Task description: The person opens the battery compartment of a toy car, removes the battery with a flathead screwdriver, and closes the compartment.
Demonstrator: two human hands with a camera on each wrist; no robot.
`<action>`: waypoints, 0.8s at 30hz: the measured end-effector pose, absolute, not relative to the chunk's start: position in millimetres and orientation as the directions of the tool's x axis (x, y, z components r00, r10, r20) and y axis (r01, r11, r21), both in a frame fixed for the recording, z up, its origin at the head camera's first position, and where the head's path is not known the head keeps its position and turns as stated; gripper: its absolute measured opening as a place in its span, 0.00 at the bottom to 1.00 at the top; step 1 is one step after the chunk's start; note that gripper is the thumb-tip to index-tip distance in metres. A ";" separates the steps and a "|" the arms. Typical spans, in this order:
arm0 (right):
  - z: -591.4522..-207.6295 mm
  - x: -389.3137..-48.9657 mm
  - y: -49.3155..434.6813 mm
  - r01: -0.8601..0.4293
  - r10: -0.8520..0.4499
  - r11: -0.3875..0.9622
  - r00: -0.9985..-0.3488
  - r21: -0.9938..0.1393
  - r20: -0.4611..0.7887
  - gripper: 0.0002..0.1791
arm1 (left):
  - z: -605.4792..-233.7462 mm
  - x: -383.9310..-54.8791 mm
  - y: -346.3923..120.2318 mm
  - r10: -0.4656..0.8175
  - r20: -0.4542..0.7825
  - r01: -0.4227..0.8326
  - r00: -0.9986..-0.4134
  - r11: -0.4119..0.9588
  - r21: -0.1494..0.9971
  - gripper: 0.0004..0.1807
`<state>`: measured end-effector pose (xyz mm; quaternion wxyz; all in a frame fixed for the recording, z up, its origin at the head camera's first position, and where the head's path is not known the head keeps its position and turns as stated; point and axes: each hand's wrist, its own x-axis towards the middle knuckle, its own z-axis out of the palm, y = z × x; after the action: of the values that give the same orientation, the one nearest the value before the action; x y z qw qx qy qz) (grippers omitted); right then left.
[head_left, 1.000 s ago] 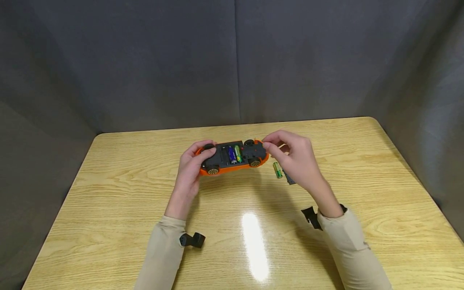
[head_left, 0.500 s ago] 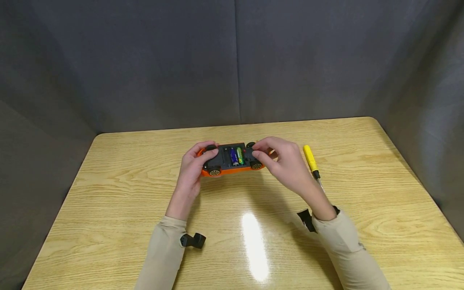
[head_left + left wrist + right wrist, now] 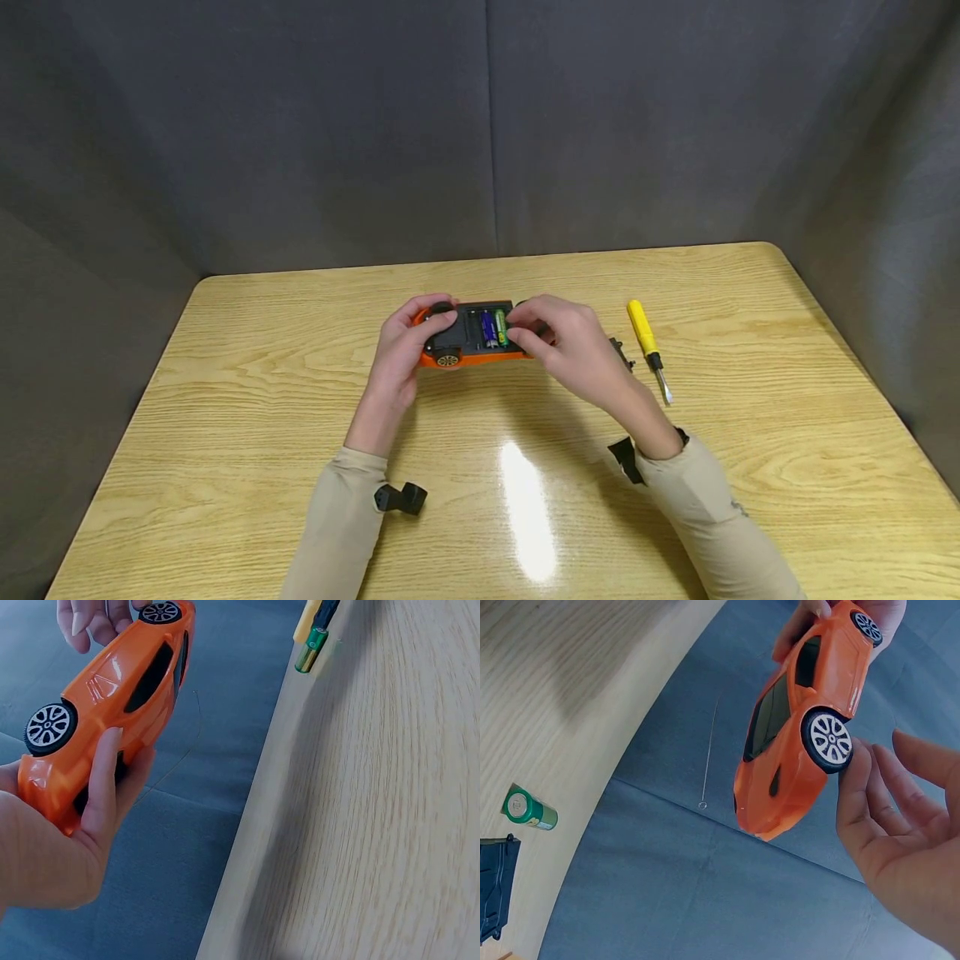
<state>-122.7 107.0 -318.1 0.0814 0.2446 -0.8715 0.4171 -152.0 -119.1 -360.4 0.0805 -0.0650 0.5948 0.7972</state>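
Observation:
My left hand (image 3: 397, 342) grips the rear part of an orange toy car (image 3: 480, 358), which is held above the table with its black underside up. Two batteries lie side by side in its uncovered compartment: a blue battery (image 3: 489, 329) and a green battery (image 3: 502, 327). To the left of the blue one, an unfilled slot shows. The fingers of my right hand (image 3: 573, 354) reach over the car's other end, beside the green battery. In the right wrist view its thumb stands apart from the fingers, which are partly behind a wheel (image 3: 827, 740).
A loose green battery (image 3: 531, 810) stands out on the table near a black battery cover (image 3: 495, 889). Farther right lies a yellow-handled screwdriver (image 3: 643, 329). Grey curtain (image 3: 300, 150) surrounds the wooden table (image 3: 247, 375) at the back and sides.
My right hand has moved left along the car's underside, from its end to the green battery. The screwdriver has come into view. The left hand and car have shifted slightly right.

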 end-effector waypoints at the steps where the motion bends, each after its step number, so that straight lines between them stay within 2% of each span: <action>1: -318.5 -122.6 106.7 -0.497 -0.364 0.535 -0.866 -0.684 0.344 0.06 | -360.4 -152.2 -118.8 0.051 -0.200 -0.206 -0.978 -0.277 0.938 0.14; 11: -322.8 -124.7 104.1 -0.502 -0.392 0.566 -0.862 -0.654 0.322 0.04 | -360.4 -151.7 -116.7 0.070 -0.183 -0.195 -0.981 -0.256 0.947 0.12; 24: -328.4 -126.8 101.0 -0.543 -0.442 0.588 -0.836 -0.600 0.324 0.05 | -361.3 -148.4 -114.7 0.103 -0.173 -0.191 -0.979 -0.193 0.963 0.16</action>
<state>-126.8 101.0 -328.4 0.0705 0.2771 -0.8882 0.3596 -148.4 -114.7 -361.3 0.0953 -0.0348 0.6282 0.7714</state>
